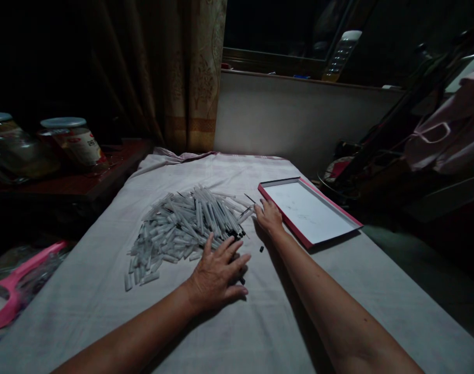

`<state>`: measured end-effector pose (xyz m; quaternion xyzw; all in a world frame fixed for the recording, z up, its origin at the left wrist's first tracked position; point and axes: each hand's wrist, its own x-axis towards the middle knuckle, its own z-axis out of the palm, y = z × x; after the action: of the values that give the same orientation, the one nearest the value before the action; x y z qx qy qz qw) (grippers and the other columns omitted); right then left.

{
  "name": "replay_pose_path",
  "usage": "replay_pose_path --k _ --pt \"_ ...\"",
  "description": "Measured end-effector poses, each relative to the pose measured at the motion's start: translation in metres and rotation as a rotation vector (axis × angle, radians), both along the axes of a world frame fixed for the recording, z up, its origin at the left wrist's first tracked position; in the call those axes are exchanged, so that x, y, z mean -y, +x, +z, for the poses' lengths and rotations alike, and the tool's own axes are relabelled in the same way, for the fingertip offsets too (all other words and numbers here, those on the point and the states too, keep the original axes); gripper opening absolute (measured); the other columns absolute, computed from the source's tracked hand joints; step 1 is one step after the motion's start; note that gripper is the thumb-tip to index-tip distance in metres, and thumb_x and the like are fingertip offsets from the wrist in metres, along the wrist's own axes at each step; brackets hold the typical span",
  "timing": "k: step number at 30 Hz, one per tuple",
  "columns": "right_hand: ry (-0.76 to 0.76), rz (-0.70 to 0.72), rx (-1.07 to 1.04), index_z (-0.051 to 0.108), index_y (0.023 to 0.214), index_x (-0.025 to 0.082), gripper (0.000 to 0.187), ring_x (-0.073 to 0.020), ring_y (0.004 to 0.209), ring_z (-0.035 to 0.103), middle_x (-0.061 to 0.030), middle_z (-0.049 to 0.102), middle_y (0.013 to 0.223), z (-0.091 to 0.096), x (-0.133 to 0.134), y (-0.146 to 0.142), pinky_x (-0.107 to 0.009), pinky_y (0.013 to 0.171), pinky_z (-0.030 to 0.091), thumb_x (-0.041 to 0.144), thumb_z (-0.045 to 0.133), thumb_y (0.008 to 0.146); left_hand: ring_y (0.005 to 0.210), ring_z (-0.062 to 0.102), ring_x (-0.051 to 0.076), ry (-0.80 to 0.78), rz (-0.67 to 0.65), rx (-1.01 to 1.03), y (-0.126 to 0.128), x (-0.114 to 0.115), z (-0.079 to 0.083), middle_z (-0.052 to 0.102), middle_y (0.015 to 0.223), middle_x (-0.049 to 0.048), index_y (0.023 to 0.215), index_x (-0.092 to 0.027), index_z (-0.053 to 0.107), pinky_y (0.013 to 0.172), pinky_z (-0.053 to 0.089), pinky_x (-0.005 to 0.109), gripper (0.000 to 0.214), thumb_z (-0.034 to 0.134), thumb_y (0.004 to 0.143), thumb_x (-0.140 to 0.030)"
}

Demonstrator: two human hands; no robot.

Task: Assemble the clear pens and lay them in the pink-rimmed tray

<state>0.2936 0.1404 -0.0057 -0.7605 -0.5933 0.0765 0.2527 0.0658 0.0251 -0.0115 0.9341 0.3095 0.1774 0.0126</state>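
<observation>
A heap of translucent pen barrels [170,223] lies on the cloth-covered table, some with black ends toward me. My left hand [217,272] is spread palm down at the heap's near right edge, over small black caps [242,281] that it partly hides. My right hand [268,215] reaches between the heap and a shallow red-edged box lid [310,240], its fingers stretched and slightly apart. By its fingertips are a few loose clear pen pieces [246,213] and a thin dark stick [249,198]. One black cap [261,249] lies alone below the right wrist.
The white cloth [174,343] covers the table. To the left, lidded jars [75,140] stand on a dark red cabinet [92,179], with a pink plastic thing [16,285] lower down. Behind are a curtain [200,78] and a sill with a bottle [341,56]. Pink cloth [450,119] hangs at right.
</observation>
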Motion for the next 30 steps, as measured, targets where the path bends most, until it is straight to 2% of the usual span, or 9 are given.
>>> replay_pose_path --k 3,7,11,13,18,21,23,26,30 --pt "0.033 0.044 -0.039 0.06 0.131 0.013 0.042 -0.0323 0.128 0.051 -0.0188 0.061 0.134 -0.013 -0.004 -0.002 -0.048 0.108 0.035 0.033 0.046 0.097 0.141 0.038 0.033 -0.032 -0.058 0.0 0.019 -0.007 -0.002 0.046 0.151 0.0109 0.141 -0.032 0.048 0.115 0.004 0.067 0.061 0.048 0.09 -0.066" --pt "0.097 0.147 -0.133 0.063 0.128 0.018 0.039 -0.0254 0.121 0.058 -0.0124 0.068 0.126 -0.024 -0.009 -0.017 -0.039 0.106 0.04 0.032 0.045 0.097 0.134 0.047 0.028 0.022 -0.12 -0.06 0.033 -0.026 -0.001 0.057 0.141 0.0053 0.128 -0.032 0.058 0.117 0.011 0.063 0.035 0.046 0.098 -0.044" --pt "0.162 0.225 -0.251 0.068 0.121 0.019 0.037 -0.0234 0.117 0.062 -0.0105 0.071 0.121 -0.029 -0.011 -0.029 -0.037 0.103 0.044 0.032 0.044 0.096 0.132 0.049 0.027 0.075 -0.024 -0.091 0.032 -0.048 0.002 0.065 0.127 0.005 0.119 -0.025 0.062 0.118 0.013 0.061 0.026 0.048 0.098 -0.031" --pt "0.19 0.246 -0.314 0.069 0.118 0.019 0.037 -0.0233 0.116 0.063 -0.0107 0.071 0.119 -0.031 -0.011 -0.036 -0.037 0.103 0.044 0.033 0.044 0.096 0.131 0.051 0.027 0.118 0.027 -0.1 0.027 -0.059 0.003 0.065 0.128 0.0064 0.115 -0.022 0.063 0.118 0.015 0.061 0.025 0.046 0.098 -0.027" --pt "0.228 0.289 -0.48 0.07 0.115 0.019 0.045 -0.0217 0.109 0.066 -0.0095 0.073 0.114 -0.03 -0.012 -0.059 -0.035 0.097 0.05 0.041 0.035 0.099 0.128 0.053 0.028 0.184 0.183 -0.102 0.012 -0.076 0.003 0.064 0.132 0.0084 0.122 -0.022 0.063 0.117 0.019 0.063 0.031 0.048 0.095 -0.019" --pt "0.244 0.312 -0.545 0.07 0.115 0.018 0.051 -0.0215 0.108 0.067 -0.0089 0.074 0.112 -0.027 -0.001 -0.058 -0.034 0.095 0.05 0.049 0.032 0.099 0.129 0.052 0.03 0.172 0.293 -0.114 0.004 -0.07 0.009 0.063 0.135 0.0089 0.125 -0.024 0.063 0.115 0.023 0.063 0.033 0.051 0.094 -0.023" --pt "0.263 0.32 -0.518 0.069 0.117 0.018 0.051 -0.023 0.114 0.064 -0.0105 0.072 0.118 -0.027 0.016 -0.048 -0.036 0.1 0.048 0.05 0.034 0.098 0.131 0.05 0.032 0.155 0.309 -0.131 -0.006 -0.059 0.015 0.059 0.139 0.009 0.128 -0.023 0.061 0.114 0.026 0.063 0.035 0.054 0.094 -0.027" --pt "0.26 0.297 -0.241 0.067 0.122 0.016 0.047 -0.0264 0.123 0.056 -0.0145 0.066 0.127 -0.032 0.05 -0.027 -0.043 0.108 0.041 0.044 0.039 0.097 0.133 0.049 0.032 0.163 0.293 -0.118 -0.03 -0.039 0.022 0.059 0.14 0.0093 0.13 -0.022 0.06 0.114 0.027 0.06 0.039 0.053 0.094 -0.034" --pt "0.167 0.234 -0.012 0.061 0.131 0.017 0.045 -0.0283 0.132 0.047 -0.016 0.057 0.138 -0.04 0.077 -0.024 -0.047 0.111 0.035 0.038 0.042 0.097 0.136 0.045 0.035 0.224 0.354 -0.07 -0.077 -0.023 0.019 0.056 0.143 0.0116 0.134 -0.023 0.057 0.116 0.015 0.064 0.046 0.051 0.093 -0.043"
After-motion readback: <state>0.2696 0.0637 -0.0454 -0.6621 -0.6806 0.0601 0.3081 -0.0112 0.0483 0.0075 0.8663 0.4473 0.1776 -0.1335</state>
